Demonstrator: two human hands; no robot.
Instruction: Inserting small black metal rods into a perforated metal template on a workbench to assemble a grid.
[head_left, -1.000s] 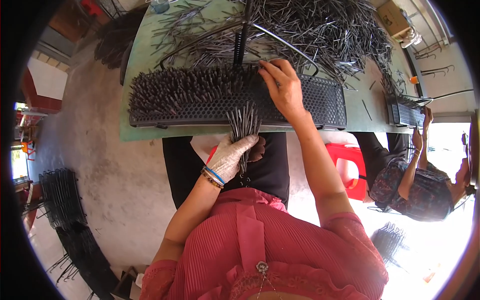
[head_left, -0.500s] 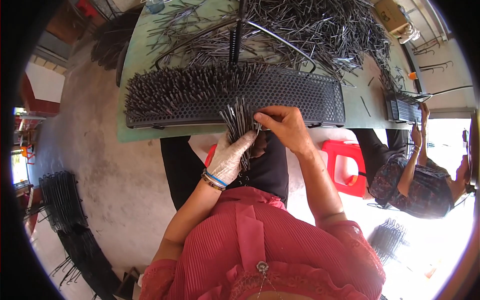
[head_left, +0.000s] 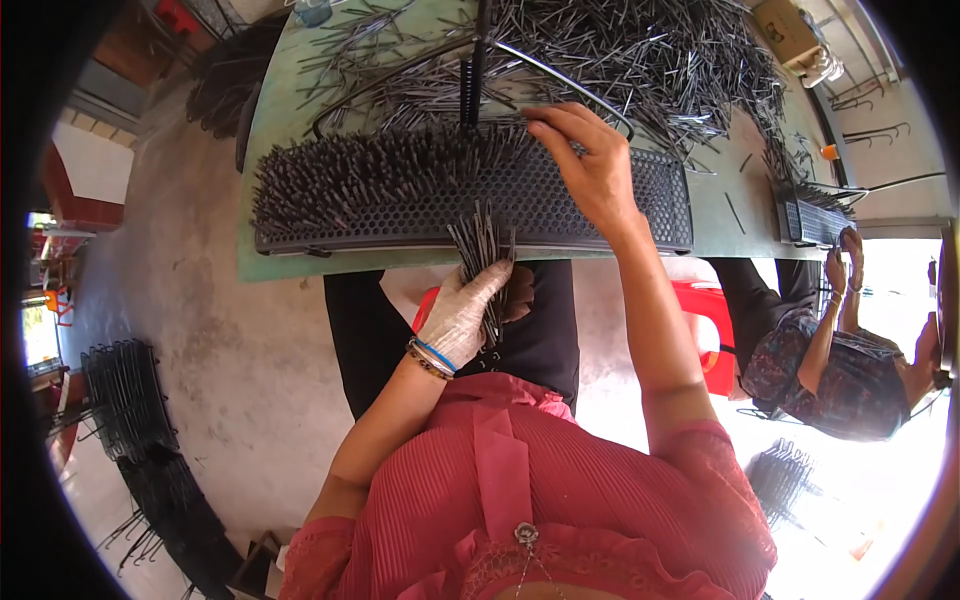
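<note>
My left hand (head_left: 457, 318), in a whitish glove, is wrapped round a bunch of thin dark metal-looking strips (head_left: 480, 238) at the table's near edge. Their upper ends fan out in front of a long black perforated rack (head_left: 658, 205). Upright dark strips (head_left: 330, 185) fill the rack's left half densely, while round holes show in its right half. My bare right hand (head_left: 592, 165) hovers over the rack near the edge of the filled part. Its thumb and forefinger are pinched together; what they hold, if anything, is too small to make out.
A large heap of loose strips (head_left: 640, 65) covers the far side of the green table (head_left: 265, 120). A black bent rod frame (head_left: 565, 80) rises behind the rack. At right, a person (head_left: 830, 370) works at another rack (head_left: 815, 222), near a red stool (head_left: 715, 340).
My right hand has left the bunch and moved up and away from me, over the rack. My left hand still grips the bunch in nearly the same place.
</note>
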